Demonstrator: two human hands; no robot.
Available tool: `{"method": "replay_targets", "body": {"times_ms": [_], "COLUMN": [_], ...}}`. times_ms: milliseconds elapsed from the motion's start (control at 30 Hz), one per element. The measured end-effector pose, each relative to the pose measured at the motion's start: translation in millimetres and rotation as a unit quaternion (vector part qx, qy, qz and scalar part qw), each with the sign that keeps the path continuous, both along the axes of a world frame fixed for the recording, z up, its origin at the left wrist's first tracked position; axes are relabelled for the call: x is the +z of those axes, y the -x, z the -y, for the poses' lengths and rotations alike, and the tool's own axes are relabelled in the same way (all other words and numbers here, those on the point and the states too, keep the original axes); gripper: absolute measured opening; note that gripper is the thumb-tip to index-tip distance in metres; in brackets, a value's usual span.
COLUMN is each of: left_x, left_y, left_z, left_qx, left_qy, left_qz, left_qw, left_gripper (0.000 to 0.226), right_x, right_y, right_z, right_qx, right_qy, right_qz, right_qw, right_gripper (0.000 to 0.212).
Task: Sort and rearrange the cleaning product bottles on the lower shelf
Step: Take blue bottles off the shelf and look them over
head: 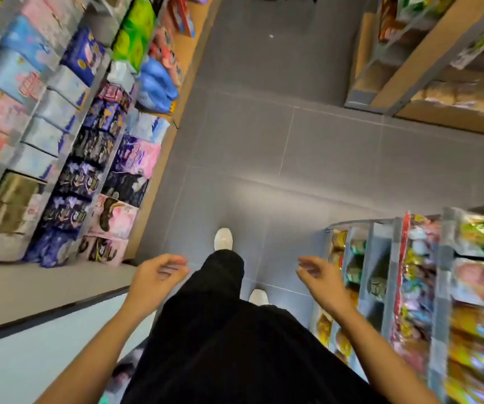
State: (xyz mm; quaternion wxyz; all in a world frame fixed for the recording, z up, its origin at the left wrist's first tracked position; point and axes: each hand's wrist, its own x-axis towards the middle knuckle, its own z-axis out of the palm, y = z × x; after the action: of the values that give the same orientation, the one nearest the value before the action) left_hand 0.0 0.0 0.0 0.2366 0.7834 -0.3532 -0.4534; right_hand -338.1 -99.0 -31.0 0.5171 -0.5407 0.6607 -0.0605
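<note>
I look straight down a shop aisle at my own legs in black trousers and white shoes [223,239] on grey floor tiles. My left hand [159,275] hangs in front of my left thigh with loosely curled fingers and holds nothing. My right hand [321,278] hovers over the floor to the right of my leg, fingers relaxed and empty. No cleaning product bottles show in this view. The picture is blurred by motion.
Shelves on the left [60,147] carry soft packs in blue, purple, pink and green. A rack of snack packets [427,287] stands close on the right. Another shelf unit [427,68] stands at the far right. The grey tiled aisle [278,135] runs between them.
</note>
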Motion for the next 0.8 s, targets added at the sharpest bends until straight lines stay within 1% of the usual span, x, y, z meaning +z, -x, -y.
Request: {"method": "replay_targets", "body": {"times_ms": [100,233,300,333,533,633,700,800], "left_x": [-11,-23,-27,-26,-26,-25,-21,-26], "left_y": [-30,-71,-92,-95,-129,-129,-126,-118], "left_z": [20,73,106,116,239,311,344,411], "left_qx": [0.030,0.035,0.038,0.035,0.006,-0.014,-0.035,-0.058], "left_qy": [-0.014,-0.037,-0.049,-0.046,-0.023,-0.016,-0.010,-0.015], "left_qz": [-0.018,-0.035,-0.039,-0.040,-0.033,-0.031,-0.028,-0.020], "left_qw": [0.999,0.998,0.997,0.998,0.999,0.999,0.999,0.998], "left_gripper": [0.014,0.014,0.015,0.015,0.016,0.016,0.015,0.016], "right_x": [-2,1,4,6,11,14,18,15], "right_y": [-23,-60,-76,-78,-96,-90,-87,-76], "right_z": [47,116,148,155,236,281,300,355], "right_qx": [0.018,0.062,0.070,0.071,0.025,0.001,-0.005,-0.031], "right_qy": [0.009,0.024,0.018,0.021,0.001,-0.006,-0.006,-0.005], "right_qz": [-0.020,-0.071,-0.104,-0.106,-0.112,-0.109,-0.106,-0.093], "right_qw": [1.000,0.995,0.992,0.992,0.993,0.994,0.994,0.995], "right_gripper": [0.027,0.032,0.034,0.034,0.034,0.033,0.032,0.031]}}
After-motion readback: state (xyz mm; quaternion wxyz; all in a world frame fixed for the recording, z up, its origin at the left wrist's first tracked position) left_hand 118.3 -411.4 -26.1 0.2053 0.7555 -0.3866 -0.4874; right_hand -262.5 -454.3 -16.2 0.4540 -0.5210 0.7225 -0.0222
